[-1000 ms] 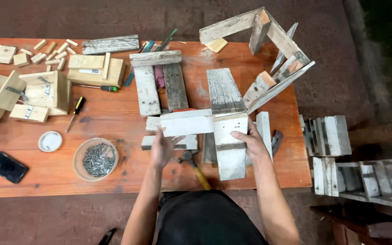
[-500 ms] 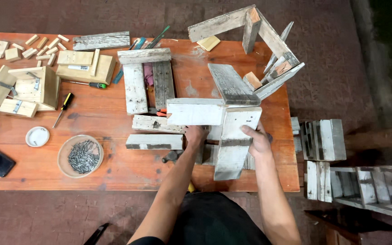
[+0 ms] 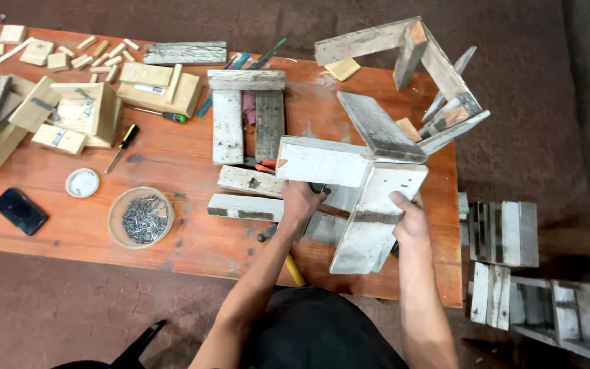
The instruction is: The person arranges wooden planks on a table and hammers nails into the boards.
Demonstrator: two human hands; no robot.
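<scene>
A woodworking workshop: a worn wooden workbench (image 3: 172,157) strewn with offcut blocks (image 3: 69,51), nails (image 3: 143,217), screwdrivers (image 3: 123,145).

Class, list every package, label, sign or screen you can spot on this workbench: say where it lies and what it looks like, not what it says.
Phone: near the table's left front edge, flat, a dark rectangle with its screen off.
White label: a small strip on a pale wood block at the back left; its print is too small to tell.
No packages or signs show.
</scene>
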